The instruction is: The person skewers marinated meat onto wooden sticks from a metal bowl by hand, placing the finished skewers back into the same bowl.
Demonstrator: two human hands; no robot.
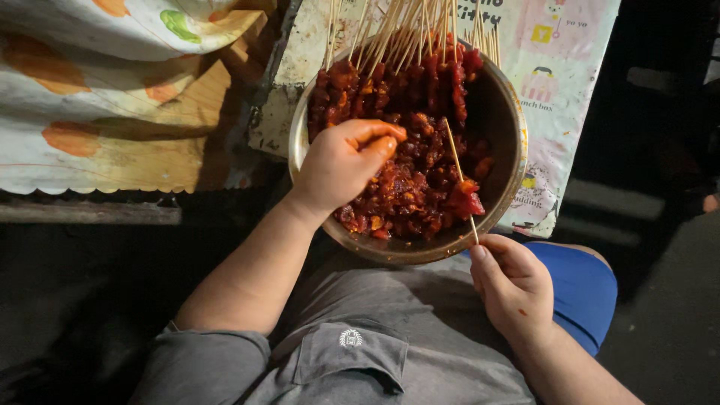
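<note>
A wide metal bowl (504, 112) fills the upper centre of the frame, resting partly on the person's lap and partly against the edge of a low surface covered with printed paper (555, 52), which probably keeps it steady and within easy reach of both hands. To the upper left lies a floral cloth (90, 97) over a wooden board (199, 105), well apart from the work. Inside the bowl, at the far rim, finished skewers (405, 75) lean in a row with their bare bamboo ends fanning up and away, so the loaded parts stay in the marinade and the sticks stay clean to grab. The loose marinated meat (412, 191) sits heaped in the near half of the bowl: small, glossy, dark red chunks flecked with orange bits, wet with sauce. The left hand (341, 165) dips into this heap from the centre left, fingers curled together and pinching at a piece. The right hand (514, 285), at the lower right just below the rim, pinches the bare end of a single bamboo skewer (459, 169) between thumb and fingers, angling it into the bowl with a couple of red chunks already threaded near its middle.
</note>
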